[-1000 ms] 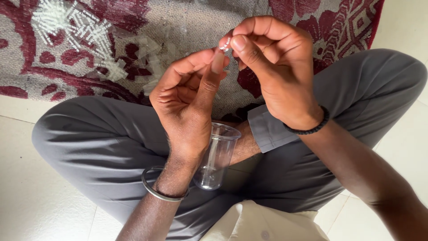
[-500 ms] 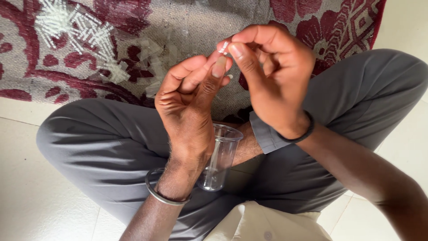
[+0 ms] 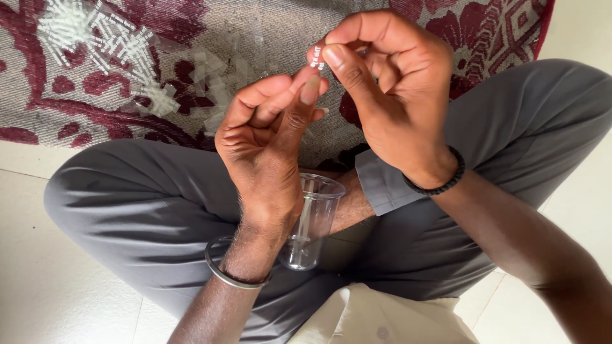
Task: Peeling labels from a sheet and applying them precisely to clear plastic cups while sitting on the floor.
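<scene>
A patterned maroon-and-grey woven rug [image 3: 268, 38] covers the floor ahead of the seated person, whose crossed legs in grey trousers [image 3: 140, 210] fill the lower view; pale floor tiles [image 3: 38, 286] lie on either side.

The right hand [image 3: 389, 95], with a black bead band at the wrist, is raised above the lap, thumb and forefinger pressed together on a small clear piece with white marks [image 3: 317, 62]. The left hand [image 3: 268, 146], wearing a grey metal bangle [image 3: 229, 274], meets it from below: its fingertips [image 3: 310, 89] touch or nearly touch the same piece, the other fingers curled. Whether the left hand truly grips it cannot be told.

A clear plastic cup [image 3: 312, 223] stands tilted in the lap, wedged between the legs just under the left wrist, its mouth open.

On the rug, far left, lies a scatter of small pale strips [image 3: 95, 44], with fainter clear ones [image 3: 217, 83] nearer the hands.

Risk assessment: the piece is tiny and held only at the fingertips; a slip would likely drop it into the trouser folds or onto the rug, where it could be lost among the strips. The left wrist also sits close to the cup, and a nudge could tip it.
</scene>
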